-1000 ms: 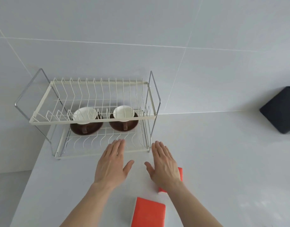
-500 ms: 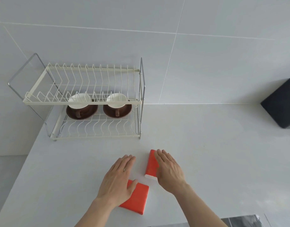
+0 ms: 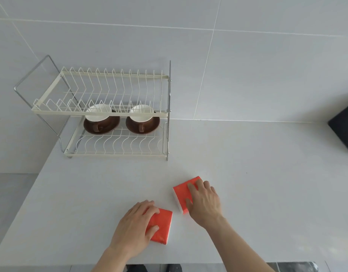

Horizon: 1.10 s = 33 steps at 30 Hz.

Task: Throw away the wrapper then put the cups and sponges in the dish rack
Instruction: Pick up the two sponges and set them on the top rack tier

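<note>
Two orange sponges with white undersides lie flat on the white counter. My left hand rests on the nearer sponge, fingers and thumb wrapped over its left side. My right hand covers the right half of the farther sponge, fingers on its top and thumb at its near edge. Whether either sponge is off the counter I cannot tell. Two brown cups with white insides lie on the lower shelf of the cream wire dish rack at the back left.
The rack's upper shelf holds nothing. A black object sits at the right edge against the tiled wall. The counter's left edge drops to a grey floor. A shiny surface shows below the counter's front edge.
Both hands pulled back from the rack toward me and settled onto the two sponges, fingers closing around them. The view has tilted down, so the rack looks farther away.
</note>
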Motion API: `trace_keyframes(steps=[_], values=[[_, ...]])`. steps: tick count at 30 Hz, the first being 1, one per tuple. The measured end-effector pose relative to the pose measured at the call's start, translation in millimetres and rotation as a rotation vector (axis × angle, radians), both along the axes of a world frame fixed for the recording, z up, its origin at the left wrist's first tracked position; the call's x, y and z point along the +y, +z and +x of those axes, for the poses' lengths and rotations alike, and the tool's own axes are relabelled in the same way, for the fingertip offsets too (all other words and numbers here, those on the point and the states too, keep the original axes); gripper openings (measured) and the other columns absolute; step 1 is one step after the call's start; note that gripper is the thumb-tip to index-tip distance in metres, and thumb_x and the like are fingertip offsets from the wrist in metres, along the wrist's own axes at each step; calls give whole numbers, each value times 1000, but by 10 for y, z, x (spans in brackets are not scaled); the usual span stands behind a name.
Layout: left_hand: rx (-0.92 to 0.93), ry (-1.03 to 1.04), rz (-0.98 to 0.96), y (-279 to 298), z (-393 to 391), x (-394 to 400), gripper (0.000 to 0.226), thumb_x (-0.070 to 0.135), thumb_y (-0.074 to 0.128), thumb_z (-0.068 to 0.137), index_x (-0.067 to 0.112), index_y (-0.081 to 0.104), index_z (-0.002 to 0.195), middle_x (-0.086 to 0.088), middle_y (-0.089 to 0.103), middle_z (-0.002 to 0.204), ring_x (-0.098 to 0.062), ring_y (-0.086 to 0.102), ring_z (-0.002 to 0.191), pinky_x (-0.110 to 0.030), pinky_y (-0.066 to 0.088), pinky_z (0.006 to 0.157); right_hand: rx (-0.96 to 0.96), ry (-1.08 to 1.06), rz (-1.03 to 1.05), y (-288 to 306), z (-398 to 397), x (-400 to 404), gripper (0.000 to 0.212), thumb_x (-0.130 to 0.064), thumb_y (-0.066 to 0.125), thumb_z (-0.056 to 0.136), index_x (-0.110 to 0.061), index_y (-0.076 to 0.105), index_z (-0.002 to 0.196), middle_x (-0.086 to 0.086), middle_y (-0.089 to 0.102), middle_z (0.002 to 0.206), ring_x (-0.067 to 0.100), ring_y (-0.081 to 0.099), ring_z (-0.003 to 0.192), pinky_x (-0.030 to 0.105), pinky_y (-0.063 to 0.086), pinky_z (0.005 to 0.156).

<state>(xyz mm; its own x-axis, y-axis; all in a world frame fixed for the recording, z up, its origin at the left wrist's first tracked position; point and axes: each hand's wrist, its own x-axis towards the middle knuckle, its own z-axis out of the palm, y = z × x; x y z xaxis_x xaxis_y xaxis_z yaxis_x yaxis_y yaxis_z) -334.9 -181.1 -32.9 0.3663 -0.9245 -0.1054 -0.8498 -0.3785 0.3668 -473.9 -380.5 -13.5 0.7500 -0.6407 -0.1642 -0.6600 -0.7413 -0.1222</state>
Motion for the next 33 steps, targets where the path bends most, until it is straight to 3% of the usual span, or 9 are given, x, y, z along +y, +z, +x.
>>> trace_keyframes(steps=[3,5,8,12,17,21,27,33], values=[[-1,71,-2,18,-28,-60,35,49,57,89,43,45,122,21,39,146,-2,32,139,-26,39,108,-23,5,-37,-32,-74,-13,48,-53,48,92,-21,52,127,3,50,126,27,46,114,35,43,96],[-13,91,-2,36,-38,-99,36,49,56,90,41,46,124,19,40,147,-4,32,140,-27,39,109,-69,32,-13,-57,-117,-25,65,-62,49,88,-15,51,132,7,45,142,31,36,136,39,34,112],[-35,79,5,35,-34,-127,42,53,49,92,39,43,131,17,35,152,-7,25,144,-28,24,119,-88,136,49,-93,-148,-75,88,-72,49,83,-11,37,146,7,16,164,27,5,153,42,8,125],[10,-20,45,61,-7,-144,73,73,46,76,44,27,140,23,23,156,1,7,146,-26,2,121,-13,240,79,-131,-137,-191,109,-63,68,77,-18,10,157,3,2,167,24,-6,153,41,-1,125],[-4,-46,116,60,67,-169,99,72,65,64,45,15,145,23,16,158,-3,10,147,-21,-3,115,16,233,56,-168,-86,-204,102,-44,71,83,-15,7,157,5,9,166,27,3,153,38,4,125],[-15,-7,102,44,78,-221,98,69,65,68,38,19,148,18,24,156,-6,20,144,-23,11,117,19,194,22,-191,-8,-175,101,-45,71,83,-8,11,156,11,16,163,30,9,152,40,6,125],[-93,-9,90,55,147,-336,89,59,58,83,29,12,153,12,14,162,-7,7,149,-25,-5,119,-2,191,70,-236,38,-160,105,-34,74,81,-8,6,156,9,6,166,27,1,153,38,2,125],[-110,-16,144,40,205,-391,100,52,71,76,31,10,153,11,11,162,-10,6,149,-26,-4,119,-34,188,62,-261,16,-163,105,-29,76,82,-8,5,157,8,10,165,26,4,153,36,-1,124]])
